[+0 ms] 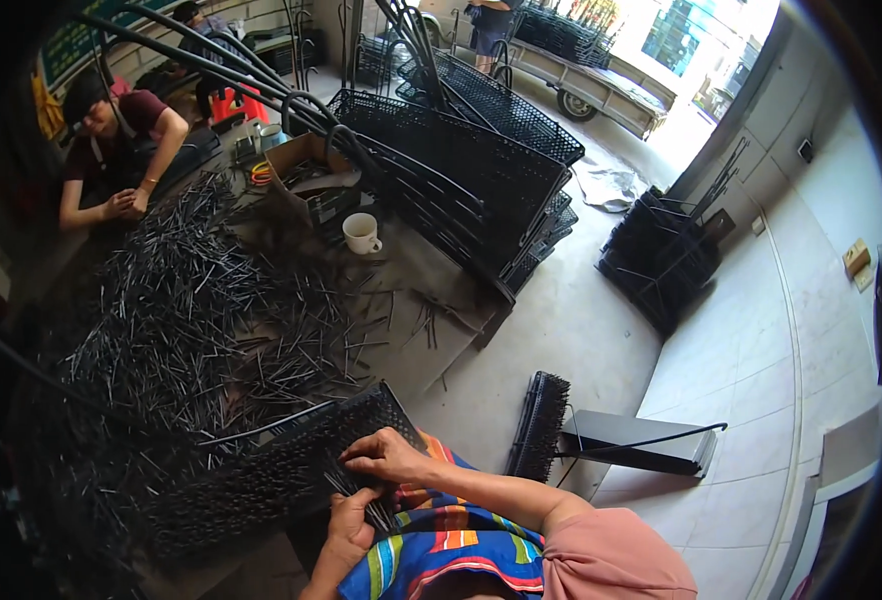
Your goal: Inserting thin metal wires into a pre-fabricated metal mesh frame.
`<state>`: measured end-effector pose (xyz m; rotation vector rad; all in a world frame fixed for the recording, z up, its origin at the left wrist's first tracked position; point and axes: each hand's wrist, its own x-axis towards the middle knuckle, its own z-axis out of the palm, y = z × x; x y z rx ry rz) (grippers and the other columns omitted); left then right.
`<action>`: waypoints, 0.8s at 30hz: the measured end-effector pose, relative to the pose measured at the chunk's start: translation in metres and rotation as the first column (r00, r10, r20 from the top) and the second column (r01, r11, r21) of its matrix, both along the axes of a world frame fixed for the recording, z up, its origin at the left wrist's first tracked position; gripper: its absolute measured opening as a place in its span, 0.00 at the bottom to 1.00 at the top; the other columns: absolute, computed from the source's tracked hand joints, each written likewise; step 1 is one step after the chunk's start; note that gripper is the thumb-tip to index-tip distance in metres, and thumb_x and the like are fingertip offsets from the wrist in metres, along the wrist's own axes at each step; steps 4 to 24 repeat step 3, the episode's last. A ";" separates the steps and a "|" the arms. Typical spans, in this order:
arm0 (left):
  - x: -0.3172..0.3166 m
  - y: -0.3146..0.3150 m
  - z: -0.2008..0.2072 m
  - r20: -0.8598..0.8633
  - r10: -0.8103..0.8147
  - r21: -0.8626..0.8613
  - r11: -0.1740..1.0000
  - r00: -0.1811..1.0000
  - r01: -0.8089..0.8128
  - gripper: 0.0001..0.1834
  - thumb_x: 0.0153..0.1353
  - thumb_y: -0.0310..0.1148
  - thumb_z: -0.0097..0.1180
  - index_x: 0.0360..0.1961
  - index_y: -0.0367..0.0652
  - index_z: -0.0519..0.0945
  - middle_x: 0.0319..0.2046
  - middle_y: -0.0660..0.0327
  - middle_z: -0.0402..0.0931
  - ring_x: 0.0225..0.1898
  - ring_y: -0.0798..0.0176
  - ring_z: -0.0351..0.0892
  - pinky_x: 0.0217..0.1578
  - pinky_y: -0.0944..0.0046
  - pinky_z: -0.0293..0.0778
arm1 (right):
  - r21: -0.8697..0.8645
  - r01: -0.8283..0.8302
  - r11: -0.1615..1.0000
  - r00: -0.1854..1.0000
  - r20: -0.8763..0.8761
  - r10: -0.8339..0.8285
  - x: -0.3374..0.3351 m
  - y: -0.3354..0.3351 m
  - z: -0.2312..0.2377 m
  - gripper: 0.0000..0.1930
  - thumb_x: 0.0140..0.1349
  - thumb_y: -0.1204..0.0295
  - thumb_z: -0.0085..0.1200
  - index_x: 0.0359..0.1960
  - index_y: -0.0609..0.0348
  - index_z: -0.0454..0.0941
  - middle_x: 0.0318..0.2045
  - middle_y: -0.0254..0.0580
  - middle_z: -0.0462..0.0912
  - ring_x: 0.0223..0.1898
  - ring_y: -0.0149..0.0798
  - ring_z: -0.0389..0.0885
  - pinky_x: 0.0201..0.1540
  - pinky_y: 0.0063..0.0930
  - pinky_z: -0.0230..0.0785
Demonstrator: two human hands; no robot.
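Both hands, left and right, seemingly pinch black rods against mesh panel.

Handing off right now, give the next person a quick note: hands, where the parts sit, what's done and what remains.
Left hand: gripping a small bunch of thin black rods.
Right hand: resting on the black perforated panel lying across the lap, fingers at its edge by the rods.
Stock: big heap of loose rods on the table; white cup beyond it.
Done: cannot tell how many rods are fitted.
Left: the bunch in hand, plus the heap.
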<state>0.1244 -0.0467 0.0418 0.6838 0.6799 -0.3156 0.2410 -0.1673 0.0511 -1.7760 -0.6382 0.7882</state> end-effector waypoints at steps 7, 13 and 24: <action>-0.001 -0.003 -0.005 0.023 0.100 0.046 0.994 0.995 -0.101 0.11 0.58 0.21 0.55 0.42 0.41 0.78 0.33 0.53 0.82 0.30 0.52 0.84 0.27 0.50 0.82 | 0.187 0.245 0.951 0.954 -0.223 -0.202 -0.016 -0.001 -0.016 0.21 0.61 0.69 0.58 0.56 0.58 0.76 0.49 0.50 0.82 0.54 0.40 0.78 0.56 0.26 0.69; -0.001 -0.003 -0.005 0.023 0.100 0.046 0.994 0.995 -0.101 0.11 0.58 0.21 0.55 0.42 0.41 0.78 0.33 0.53 0.82 0.30 0.52 0.84 0.27 0.50 0.82 | 0.187 0.245 0.951 0.954 -0.223 -0.202 -0.016 -0.001 -0.016 0.21 0.61 0.69 0.58 0.56 0.58 0.76 0.49 0.50 0.82 0.54 0.40 0.78 0.56 0.26 0.69; -0.001 -0.003 -0.005 0.023 0.100 0.046 0.994 0.995 -0.101 0.11 0.58 0.21 0.55 0.42 0.41 0.78 0.33 0.53 0.82 0.30 0.52 0.84 0.27 0.50 0.82 | 0.187 0.245 0.951 0.954 -0.223 -0.202 -0.016 -0.001 -0.016 0.21 0.61 0.69 0.58 0.56 0.58 0.76 0.49 0.50 0.82 0.54 0.40 0.78 0.56 0.26 0.69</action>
